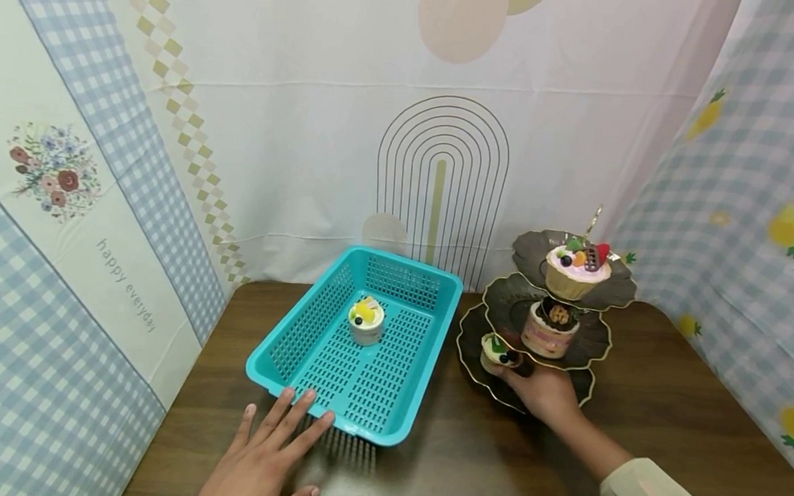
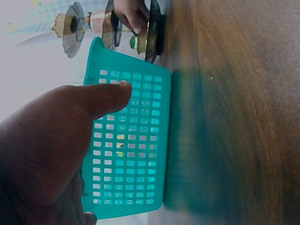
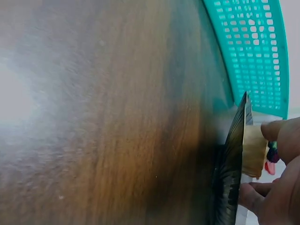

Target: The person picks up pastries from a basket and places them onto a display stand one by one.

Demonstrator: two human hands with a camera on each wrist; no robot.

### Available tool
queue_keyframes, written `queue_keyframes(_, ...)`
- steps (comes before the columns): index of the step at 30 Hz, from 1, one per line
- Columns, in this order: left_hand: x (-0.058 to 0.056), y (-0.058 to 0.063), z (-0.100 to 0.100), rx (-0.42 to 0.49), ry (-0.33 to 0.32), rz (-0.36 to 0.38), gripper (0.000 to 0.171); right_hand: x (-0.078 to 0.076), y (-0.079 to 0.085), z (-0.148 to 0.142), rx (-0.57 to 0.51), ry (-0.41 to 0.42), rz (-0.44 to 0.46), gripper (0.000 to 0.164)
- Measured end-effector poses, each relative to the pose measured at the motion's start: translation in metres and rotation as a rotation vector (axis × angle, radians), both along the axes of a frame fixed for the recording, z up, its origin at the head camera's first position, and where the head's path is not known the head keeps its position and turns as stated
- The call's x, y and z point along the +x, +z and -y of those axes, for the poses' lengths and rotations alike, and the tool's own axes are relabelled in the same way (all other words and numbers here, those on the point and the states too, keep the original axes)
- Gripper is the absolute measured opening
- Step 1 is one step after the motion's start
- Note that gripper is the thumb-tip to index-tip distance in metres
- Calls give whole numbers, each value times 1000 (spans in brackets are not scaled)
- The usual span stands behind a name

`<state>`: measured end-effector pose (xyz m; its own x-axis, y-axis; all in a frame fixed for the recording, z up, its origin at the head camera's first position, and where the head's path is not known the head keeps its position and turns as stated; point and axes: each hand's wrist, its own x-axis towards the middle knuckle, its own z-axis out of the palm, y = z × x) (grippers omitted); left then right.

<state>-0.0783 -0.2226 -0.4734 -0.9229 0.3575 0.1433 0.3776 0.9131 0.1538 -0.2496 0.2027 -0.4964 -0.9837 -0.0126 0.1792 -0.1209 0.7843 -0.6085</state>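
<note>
Nearest, at the left, a person's left hand [image 1: 261,451] lies with fingers straight and spread, its grip released, fingertips touching the near rim of a teal basket [image 1: 402,278]; the left wrist view shows the thumb in front of the perforated near wall. At the near right, a cream sleeve [image 1: 660,494] covers the right forearm, with the bare wrist reaching from it toward the far side. The basket rests on a brown wooden bench [image 1: 640,366], and inside it, left of the middle, a cream-topped dessert cup [image 1: 366,327] with yellow fruit stands upright. To the right, the right hand [image 1: 551,395] reaches in under the middle tier of a dark, gold-edged three-tier stand [image 1: 507,302]; its grip is grasping a small tart [image 1: 497,353] by the sides, at the left of the lowest tier. The tart carries a green leaf and dark berries. Above the hand, a pink layered cake [image 1: 549,335] with a nut on top sits on the middle tier, and a fruit-topped cupcake [image 1: 573,280] sits on the top one. Farthest, a pale patterned cloth [image 1: 307,161] hangs behind the bench.
</note>
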Motion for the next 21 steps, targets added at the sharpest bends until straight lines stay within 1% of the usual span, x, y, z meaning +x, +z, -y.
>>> queue_keyframes(3,-1,0,0,5,-4,1,87,7,2,-2,30,3,-41,59)
queue_keyframes(8,-1,1,0,9,1,16,87,16,8,0,45,17,-30,36)
queue_keyframes(12,-1,2,-1,15,2,24,87,20,13,6,32,57,-49,22)
queue_keyframes(16,-1,2,-1,14,4,27,88,25,18,15,17,136,-92,15)
queue_keyframes(19,0,2,-1,9,5,30,89,27,21,23,24,230,-154,12)
queue_keyframes(21,0,2,-1,8,5,31,90,27,23,28,43,300,-204,14)
